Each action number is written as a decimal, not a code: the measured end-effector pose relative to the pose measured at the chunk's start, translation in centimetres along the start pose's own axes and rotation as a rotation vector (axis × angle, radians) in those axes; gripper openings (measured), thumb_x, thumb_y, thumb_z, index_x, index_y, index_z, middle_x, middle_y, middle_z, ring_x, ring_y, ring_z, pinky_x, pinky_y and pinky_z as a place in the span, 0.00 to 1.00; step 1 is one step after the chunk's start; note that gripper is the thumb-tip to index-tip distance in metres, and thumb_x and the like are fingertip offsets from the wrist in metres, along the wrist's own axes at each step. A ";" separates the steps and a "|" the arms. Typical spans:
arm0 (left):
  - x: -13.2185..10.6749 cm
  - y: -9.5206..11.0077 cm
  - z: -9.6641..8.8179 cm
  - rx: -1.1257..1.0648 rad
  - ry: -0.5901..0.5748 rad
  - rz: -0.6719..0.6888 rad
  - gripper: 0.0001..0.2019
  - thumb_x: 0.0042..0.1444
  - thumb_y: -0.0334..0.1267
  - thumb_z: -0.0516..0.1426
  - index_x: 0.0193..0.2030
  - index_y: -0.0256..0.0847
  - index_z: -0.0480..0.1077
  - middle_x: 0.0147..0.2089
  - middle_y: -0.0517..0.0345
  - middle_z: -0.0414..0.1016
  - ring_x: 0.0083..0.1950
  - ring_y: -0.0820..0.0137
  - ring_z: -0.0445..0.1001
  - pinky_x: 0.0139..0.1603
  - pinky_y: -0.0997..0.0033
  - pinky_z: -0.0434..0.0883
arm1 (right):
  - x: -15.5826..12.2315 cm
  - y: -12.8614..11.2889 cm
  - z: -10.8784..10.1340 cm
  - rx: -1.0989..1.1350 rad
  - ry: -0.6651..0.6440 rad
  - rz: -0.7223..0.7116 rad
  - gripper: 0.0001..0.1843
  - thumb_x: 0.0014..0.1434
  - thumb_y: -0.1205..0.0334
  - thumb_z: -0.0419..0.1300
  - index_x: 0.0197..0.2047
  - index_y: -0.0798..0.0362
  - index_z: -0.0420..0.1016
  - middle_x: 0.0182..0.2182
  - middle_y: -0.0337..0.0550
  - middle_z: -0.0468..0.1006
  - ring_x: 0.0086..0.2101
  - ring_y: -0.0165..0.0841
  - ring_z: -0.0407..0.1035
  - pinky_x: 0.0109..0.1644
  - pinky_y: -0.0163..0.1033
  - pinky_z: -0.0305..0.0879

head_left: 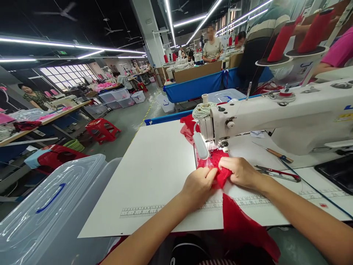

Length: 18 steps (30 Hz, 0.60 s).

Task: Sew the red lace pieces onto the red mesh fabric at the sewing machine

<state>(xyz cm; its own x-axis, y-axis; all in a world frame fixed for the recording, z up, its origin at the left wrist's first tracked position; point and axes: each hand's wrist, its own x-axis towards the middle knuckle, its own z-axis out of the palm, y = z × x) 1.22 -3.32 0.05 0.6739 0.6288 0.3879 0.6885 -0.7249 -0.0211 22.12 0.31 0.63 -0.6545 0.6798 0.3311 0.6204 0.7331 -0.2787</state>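
Note:
Red lace fabric (222, 176) lies under the needle of a white sewing machine (248, 114). My left hand (200, 184) grips its near left edge, with thumb and fingers pinched together. On the right side my right hand (238, 171) is closed on the same fabric, just in front of the presser foot. A length of red cloth (239, 224) hangs over the table's front edge toward my lap. More red fabric (189, 127) lies behind the needle area. The fingertips of both hands are partly hidden in the folds.
Right of my hands lie an awl with a wooden handle (278, 154) and red-handled thread snips (281, 173). Printed ruler marks (140, 211) run along the white tabletop (154, 165). A lidded plastic bin (55, 206) stands at the left. Red thread cones (281, 42) rise behind the machine.

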 end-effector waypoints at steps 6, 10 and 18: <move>1.9 -2.0 -1.3 -0.103 -0.091 0.008 0.11 0.64 0.28 0.46 0.37 0.39 0.69 0.41 0.50 0.73 0.38 0.66 0.71 0.36 0.68 0.68 | -0.5 -0.5 -0.9 0.163 -0.106 -0.008 0.18 0.41 0.77 0.52 0.36 0.50 0.67 0.34 0.40 0.74 0.32 0.35 0.66 0.35 0.36 0.60; 3.0 -3.5 -2.2 -0.541 -0.269 -0.077 0.07 0.62 0.29 0.47 0.39 0.41 0.64 0.34 0.57 0.73 0.36 0.68 0.72 0.38 0.69 0.70 | -0.2 -0.4 -0.7 0.306 -0.018 0.088 0.17 0.45 0.75 0.52 0.37 0.50 0.70 0.34 0.40 0.75 0.32 0.35 0.67 0.35 0.37 0.61; 5.1 -4.4 -1.9 -0.792 -0.249 -0.320 0.14 0.67 0.42 0.44 0.31 0.42 0.59 0.30 0.59 0.65 0.35 0.69 0.67 0.39 0.69 0.69 | 0.3 0.3 0.5 0.494 0.342 0.448 0.13 0.43 0.71 0.51 0.32 0.50 0.70 0.29 0.40 0.76 0.31 0.36 0.70 0.31 0.37 0.63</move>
<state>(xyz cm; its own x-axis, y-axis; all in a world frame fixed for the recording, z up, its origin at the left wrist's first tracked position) 1.10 2.54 3.90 0.5833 0.8106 0.0522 0.5288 -0.4277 0.7331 21.88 0.71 0.20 -0.1637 0.9297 0.3298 0.4774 0.3672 -0.7983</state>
